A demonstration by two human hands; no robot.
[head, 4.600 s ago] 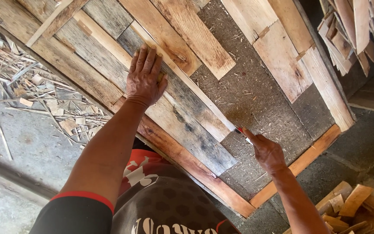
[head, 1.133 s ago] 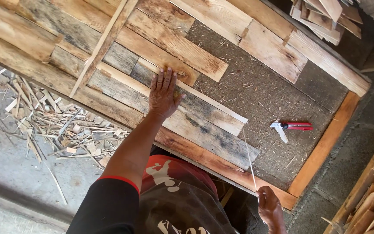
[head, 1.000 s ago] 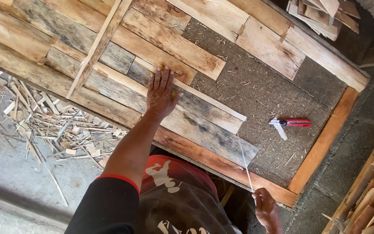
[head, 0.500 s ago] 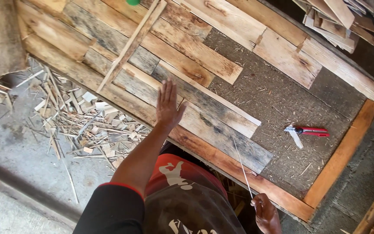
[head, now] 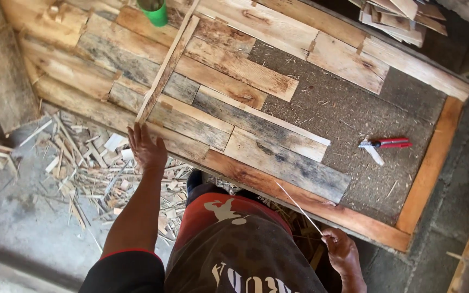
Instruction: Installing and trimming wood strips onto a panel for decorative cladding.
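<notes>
the left hand (head: 146, 149) sits at centre left of the frame, fingers spread and flat, reaching to the lower end of a narrow wooden strip (head: 166, 70) that lies slanted across the planks; the fingertips seem to just meet its tip, though i cannot tell if they press it. the right hand (head: 342, 250), at lower right, has its fingers pinched together on a thin pale sliver (head: 299, 205), which points up and left toward the orange edge rail (head: 299, 202) of the panel. the weathered planks (head: 256, 135) are laid side by side over a rough brown board (head: 348, 108), probably so they cover it row by row; the right part is still bare. red-handled pliers (head: 385, 145) lie on that bare part, within reach. a green cup (head: 154, 11) stands at the top. wood offcuts (head: 82, 163) litter the floor at left.
</notes>
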